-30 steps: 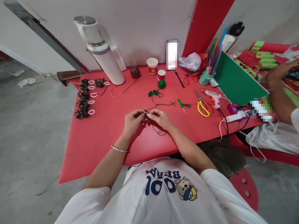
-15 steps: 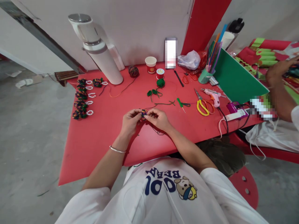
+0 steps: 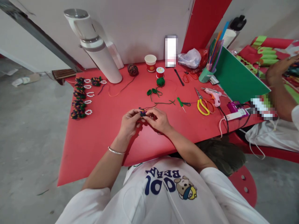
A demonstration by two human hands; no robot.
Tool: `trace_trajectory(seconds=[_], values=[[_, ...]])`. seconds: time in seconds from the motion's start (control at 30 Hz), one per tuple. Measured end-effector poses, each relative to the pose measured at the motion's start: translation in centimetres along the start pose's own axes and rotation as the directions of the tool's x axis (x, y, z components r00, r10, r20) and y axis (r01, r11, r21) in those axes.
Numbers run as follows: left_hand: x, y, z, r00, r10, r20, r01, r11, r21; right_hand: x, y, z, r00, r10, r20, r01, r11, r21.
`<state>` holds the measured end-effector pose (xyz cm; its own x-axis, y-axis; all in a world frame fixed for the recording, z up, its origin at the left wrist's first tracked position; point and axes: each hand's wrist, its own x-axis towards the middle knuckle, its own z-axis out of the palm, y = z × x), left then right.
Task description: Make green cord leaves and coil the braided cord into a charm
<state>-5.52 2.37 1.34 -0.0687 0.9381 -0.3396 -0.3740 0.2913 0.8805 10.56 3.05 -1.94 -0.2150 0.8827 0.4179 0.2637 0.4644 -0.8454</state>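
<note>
While both hands pinch it, left hand and right hand fingertips closed, the multicoloured yarn flower looks soft, light, squashy. I'd grip its rim, just nearer me than the green yarn ball.

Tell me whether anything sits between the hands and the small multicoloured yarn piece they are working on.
Nothing visible does. The left hand and the right hand both pinch the yarn piece directly at their fingertips, above the red table. A dark thread trails from it toward the back, clear of the grip.

Bare red table left; yellow scissors block right.
</note>
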Motion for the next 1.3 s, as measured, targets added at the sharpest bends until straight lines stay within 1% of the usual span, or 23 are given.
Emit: trace_trajectory(seconds=[0.1, 0.17, 0.23, 0.27, 0.33, 0.4, 0.47, 0.53, 0.6, 0.67, 0.73, 0.8, 0.83, 0.9, 1.07, 1.13, 1.2, 1.3], values=[[0.0, 0.1, -0.1, 1.0, -0.002, 0.025, 0.003, 1.0, -0.031, 0.0, -0.5, -0.2, 0.999, -0.033, 0.001, 0.033, 0.999, -0.003], [0.0, 0.4, -0.3, 0.999, -0.008, 0.045, 0.01, 0.999, -0.048, 0.2, -0.8, -0.4, 1.0, 0.0, -0.009, 0.001, 0.999, 0.038], [0.1, 0.7, -0.6, 0.999, -0.006, 0.05, 0.009, 0.998, -0.064, 0.4, -0.9, -0.6, 0.993, 0.105, -0.051, -0.099, 0.99, 0.103], [0.2, 0.9, -0.7, 0.999, -0.001, 0.05, 0.005, 0.998, -0.069, 0.6, -0.8, -0.7, 0.979, 0.187, -0.08, -0.174, 0.974, 0.146], [0.2, 1.2, -0.9, 0.998, 0.007, 0.061, -0.003, 0.998, -0.07, 0.9, -0.4, -0.9, 0.92, 0.379, -0.1, -0.349, 0.908, 0.232], [0.1, 1.2, -1.1, 0.996, 0.017, 0.086, -0.012, 0.998, -0.062, 1.2, 0.0, -1.0, 0.855, 0.518, -0.028, -0.493, 0.828, 0.267], [0.1, 1.1, -1.2, 0.992, 0.026, 0.125, -0.021, 0.999, -0.045, 1.4, 0.1, -1.2, 0.818, 0.57, 0.08, -0.571, 0.785, 0.241], [0.1, 0.9, -1.3, 0.984, 0.03, 0.174, -0.026, 0.999, -0.024, 1.6, 0.0, -1.3, 0.796, 0.577, 0.184, -0.605, 0.762, 0.23], [0.2, 0.6, -1.3, 0.976, 0.021, 0.219, -0.02, 1.0, -0.006, 1.7, -0.2, -1.3, 0.771, 0.574, 0.275, -0.636, 0.717, 0.287], [0.3, 0.3, -1.4, 0.969, 0.003, 0.246, -0.005, 1.0, 0.006, 1.9, -0.3, -1.3, 0.742, 0.568, 0.357, -0.67, 0.649, 0.359], [0.4, 0.2, -1.4, 0.966, -0.015, 0.258, 0.013, 1.0, 0.008, 2.2, -0.2, -1.3, 0.702, 0.589, 0.4, -0.712, 0.571, 0.409], [0.5, 0.0, -1.4, 0.966, -0.025, 0.258, 0.026, 1.0, 0.0, 2.4, -0.1, -1.3, 0.671, 0.616, 0.412, -0.738, 0.503, 0.449], [0.6, -0.1, -1.4, 0.967, -0.026, 0.254, 0.029, 1.0, -0.008, 2.5, -0.1, -1.4, 0.667, 0.621, 0.412, -0.739, 0.479, 0.473], [0.7, -0.2, -1.5, 0.97, -0.019, 0.241, 0.028, 0.999, -0.031, 2.5, 0.0, -1.4, 0.674, 0.613, 0.412, -0.728, 0.459, 0.509], [1.2, -0.6, -1.7, 0.982, 0.029, 0.187, -0.016, 0.997, -0.071, 2.2, 0.3, -1.3, 0.68, 0.599, 0.423, -0.727, 0.474, 0.497], [1.2, -0.7, -1.7, 0.982, 0.018, 0.19, -0.006, 0.998, -0.063, 2.2, 0.4, -1.2, 0.697, 0.594, 0.402, -0.706, 0.467, 0.533], [1.1, -0.6, -1.6, 0.979, -0.012, 0.204, 0.023, 0.999, -0.048, 2.3, 0.5, -1.1, 0.716, 0.6, 0.358, -0.671, 0.448, 0.591], [0.9, -0.5, -1.3, 0.977, -0.047, 0.21, 0.056, 0.998, -0.036, 2.4, 0.6, -1.0, 0.719, 0.622, 0.309, -0.629, 0.395, 0.669]])
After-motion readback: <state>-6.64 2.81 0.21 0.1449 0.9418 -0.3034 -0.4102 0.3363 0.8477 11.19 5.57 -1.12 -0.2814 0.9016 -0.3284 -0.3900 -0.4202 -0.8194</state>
